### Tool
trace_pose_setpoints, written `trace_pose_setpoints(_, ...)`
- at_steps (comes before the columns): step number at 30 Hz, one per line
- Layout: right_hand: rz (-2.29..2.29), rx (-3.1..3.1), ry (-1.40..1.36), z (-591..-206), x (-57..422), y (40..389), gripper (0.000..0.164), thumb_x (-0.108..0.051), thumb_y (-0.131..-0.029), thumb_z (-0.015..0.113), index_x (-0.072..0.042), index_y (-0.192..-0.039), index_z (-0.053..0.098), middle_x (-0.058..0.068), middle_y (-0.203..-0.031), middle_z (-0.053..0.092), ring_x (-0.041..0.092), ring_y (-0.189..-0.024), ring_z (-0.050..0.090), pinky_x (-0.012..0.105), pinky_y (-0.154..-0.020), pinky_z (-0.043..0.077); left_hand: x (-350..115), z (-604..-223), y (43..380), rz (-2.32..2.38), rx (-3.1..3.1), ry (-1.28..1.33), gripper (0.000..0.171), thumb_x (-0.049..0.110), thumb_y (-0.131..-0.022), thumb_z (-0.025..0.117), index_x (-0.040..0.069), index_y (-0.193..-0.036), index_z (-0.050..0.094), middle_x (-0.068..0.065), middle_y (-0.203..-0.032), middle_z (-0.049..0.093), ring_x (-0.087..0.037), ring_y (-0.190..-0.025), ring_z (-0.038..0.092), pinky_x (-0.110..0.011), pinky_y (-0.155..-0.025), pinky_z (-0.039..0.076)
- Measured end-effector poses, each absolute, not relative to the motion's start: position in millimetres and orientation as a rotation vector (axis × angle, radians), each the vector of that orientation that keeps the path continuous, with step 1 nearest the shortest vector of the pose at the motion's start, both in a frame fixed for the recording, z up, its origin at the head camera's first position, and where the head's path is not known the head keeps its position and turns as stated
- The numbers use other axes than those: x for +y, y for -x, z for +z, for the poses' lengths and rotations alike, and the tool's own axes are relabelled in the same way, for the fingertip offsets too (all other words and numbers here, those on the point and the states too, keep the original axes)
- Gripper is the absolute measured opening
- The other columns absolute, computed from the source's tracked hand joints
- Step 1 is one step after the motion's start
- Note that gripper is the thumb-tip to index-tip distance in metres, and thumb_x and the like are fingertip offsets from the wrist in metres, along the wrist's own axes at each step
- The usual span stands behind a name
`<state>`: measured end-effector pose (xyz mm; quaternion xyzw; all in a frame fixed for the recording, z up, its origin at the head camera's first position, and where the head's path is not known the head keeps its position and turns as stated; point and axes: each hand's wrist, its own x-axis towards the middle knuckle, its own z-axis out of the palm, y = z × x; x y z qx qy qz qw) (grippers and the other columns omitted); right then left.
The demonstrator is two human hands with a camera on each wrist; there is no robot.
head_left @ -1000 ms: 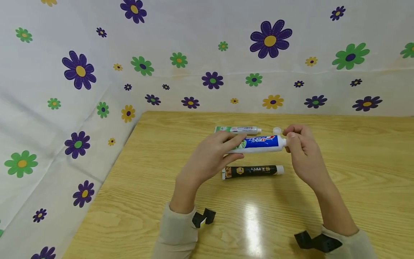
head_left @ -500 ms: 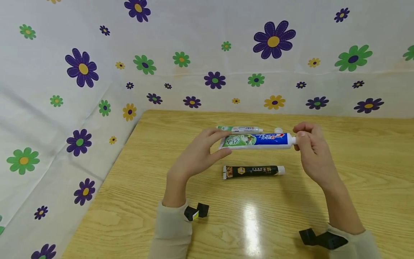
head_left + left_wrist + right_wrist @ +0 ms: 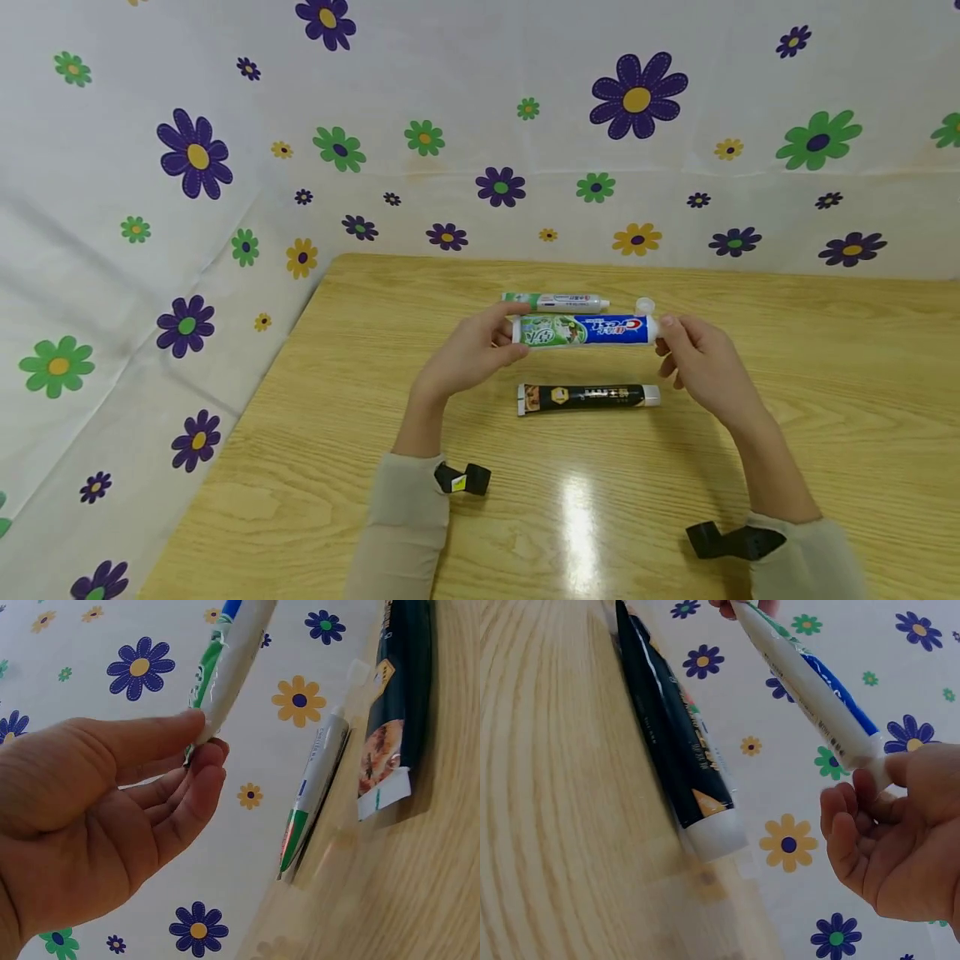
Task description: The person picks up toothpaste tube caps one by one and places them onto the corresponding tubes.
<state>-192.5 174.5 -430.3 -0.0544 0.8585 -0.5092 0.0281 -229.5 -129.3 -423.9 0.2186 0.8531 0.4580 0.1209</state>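
Observation:
A blue, white and green toothpaste tube [image 3: 588,330] is held level above the table between both hands. My left hand [image 3: 468,354] pinches its flat end between thumb and fingers, as the left wrist view also shows. At the other end, my right hand [image 3: 708,367] pinches the white cap end [image 3: 877,772] with thumb and forefinger, the other fingers loosely bent below. A black toothpaste tube [image 3: 588,397] with a white cap lies nearer the person. Just beyond the held tube lies a smaller white and green tube [image 3: 558,302], its narrow nozzle pointing right.
A small white round cap [image 3: 645,306] lies on the wooden table [image 3: 315,417], right of the smaller tube. Flower-patterned cloth [image 3: 420,83] hangs behind the table and along its left side. Black straps [image 3: 738,542] sit at both sleeves.
My left hand has slid from the tube's middle to its flat end, letting go midway and pinching again. The tube shifted right, then back left. My right hand stayed at the cap end.

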Motion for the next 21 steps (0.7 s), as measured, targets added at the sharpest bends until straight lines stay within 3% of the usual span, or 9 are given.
trace_pose_setpoints(5, -1.373, 2.728, 0.12, -441.3, 174.2, 199.0, 0.056, -0.041, -0.108, 0.033, 0.007, -0.108, 0.061, 0.021, -0.098, 0.061, 0.025, -0.079, 0.053, 0.031, -0.063, 0.046, -119.5, -430.5, 230.7, 1.389, 2.492, -0.48, 0.053, 0.003, -0.098, 0.059, 0.002, -0.148, 0.043, -0.016, -0.107, 0.061, -0.02, -0.086, 0.059, -0.026, -0.068, 0.05)
trace_pose_setpoints(9, -1.244, 2.729, 0.134, -448.1, 172.2, 203.8, 0.054, -0.036, -0.109, 0.031, 0.009, -0.111, 0.061, 0.019, -0.091, 0.059, 0.027, -0.078, 0.051, 0.033, -0.065, 0.043, -109.2, -437.0, 231.6, 1.358, 2.5, -0.39, 0.054, 0.006, -0.101, 0.051, 0.003, -0.153, 0.035, -0.02, -0.139, 0.052, -0.022, -0.079, 0.057, -0.026, -0.061, 0.047)
trace_pose_setpoints(11, -1.227, 2.706, 0.141, -450.2, 171.6, 205.2, 0.053, -0.033, -0.109, 0.03, 0.01, -0.107, 0.06, 0.02, -0.092, 0.059, 0.026, -0.075, 0.05, 0.034, -0.064, 0.042, -105.7, -439.1, 231.4, 1.305, 2.513, -0.379, 0.054, 0.007, -0.102, 0.048, 0.002, -0.153, 0.033, -0.019, -0.147, 0.047, -0.025, -0.081, 0.056, -0.031, -0.064, 0.046)
trace_pose_setpoints(14, -1.241, 2.662, 0.143, -452.5, 171.9, 206.4, 0.048, -0.028, -0.109, 0.029, 0.009, -0.097, 0.058, 0.022, -0.092, 0.059, 0.024, -0.07, 0.046, 0.034, -0.062, 0.04, -102.7, -441.9, 230.9, 1.231, 2.496, -0.352, 0.054, 0.011, -0.103, 0.047, 0.001, -0.154, 0.031, -0.017, -0.154, 0.039, -0.028, -0.105, 0.057, -0.039, -0.086, 0.049)
trace_pose_setpoints(16, -1.25, 2.639, 0.142, -453.8, 172.7, 207.1, 0.044, -0.024, -0.108, 0.027, 0.007, -0.091, 0.054, 0.019, -0.086, 0.057, 0.022, -0.067, 0.044, 0.033, -0.06, 0.039, -101.5, -443.2, 230.4, 1.187, 2.471, -0.334, 0.055, 0.014, -0.103, 0.047, 0.001, -0.154, 0.03, -0.017, -0.156, 0.037, -0.028, -0.13, 0.047, -0.042, -0.105, 0.043)
trace_pose_setpoints(20, -1.269, 2.612, 0.15, -456.2, 174.5, 208.7, 0.039, -0.016, -0.105, 0.028, 0.01, -0.099, 0.057, 0.007, -0.073, 0.042, 0.019, -0.064, 0.04, 0.031, -0.056, 0.036, -99.7, -443.7, 229.4, 1.169, 2.408, -0.307, 0.059, 0.017, -0.104, 0.046, 0.001, -0.156, 0.023, -0.017, -0.161, 0.026, -0.03, -0.147, 0.027, -0.047, -0.117, 0.029)
trace_pose_setpoints(21, -1.266, 2.604, 0.162, -457.1, 174.6, 209.4, 0.037, -0.014, -0.104, 0.029, 0.008, -0.093, 0.056, 0.006, -0.072, 0.041, 0.018, -0.063, 0.04, 0.03, -0.055, 0.036, -99.3, -443.4, 229.0, 1.165, 2.404, -0.301, 0.059, 0.018, -0.105, 0.046, 0.001, -0.156, 0.022, -0.017, -0.161, 0.026, -0.031, -0.148, 0.024, -0.047, -0.118, 0.027)
